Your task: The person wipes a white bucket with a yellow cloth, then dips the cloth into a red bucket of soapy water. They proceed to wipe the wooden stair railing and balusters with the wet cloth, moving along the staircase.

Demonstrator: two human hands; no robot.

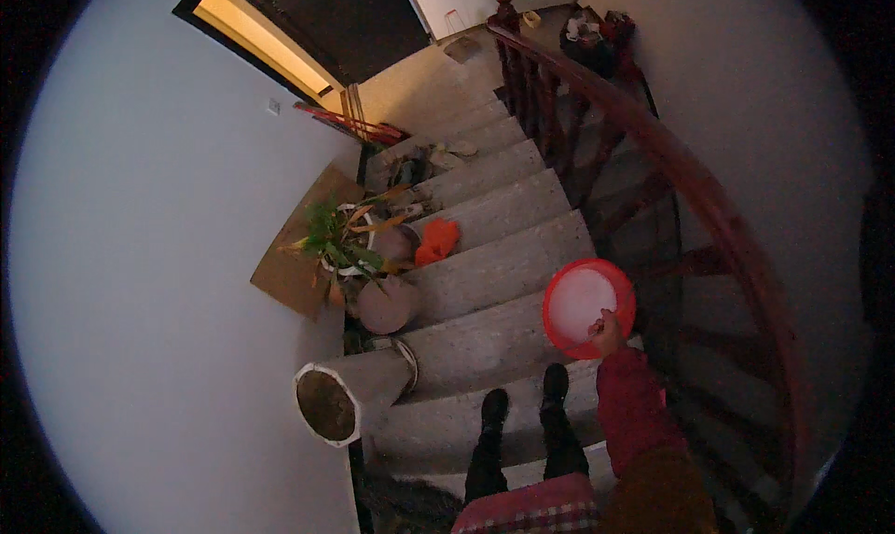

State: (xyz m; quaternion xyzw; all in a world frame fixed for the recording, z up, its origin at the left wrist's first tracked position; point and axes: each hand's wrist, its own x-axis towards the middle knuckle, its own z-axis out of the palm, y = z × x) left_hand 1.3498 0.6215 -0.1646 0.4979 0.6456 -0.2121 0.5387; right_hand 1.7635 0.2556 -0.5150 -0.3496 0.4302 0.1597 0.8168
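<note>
My right hand is over the near rim of a red plastic basin, with its fingers curled at the inner edge. Something whitish fills the inside of the basin; whether it is liquid or the basin's bottom, I cannot tell. The basin is above the stair steps, near the railing side. Below it are my two feet in black shoes on the concrete steps. My left hand is out of view.
A wooden handrail curves along the right. At the left stand a white planter, a potted plant, a cardboard sheet and an orange bag-like item. Shoes lie farther down, before a landing with a dark door.
</note>
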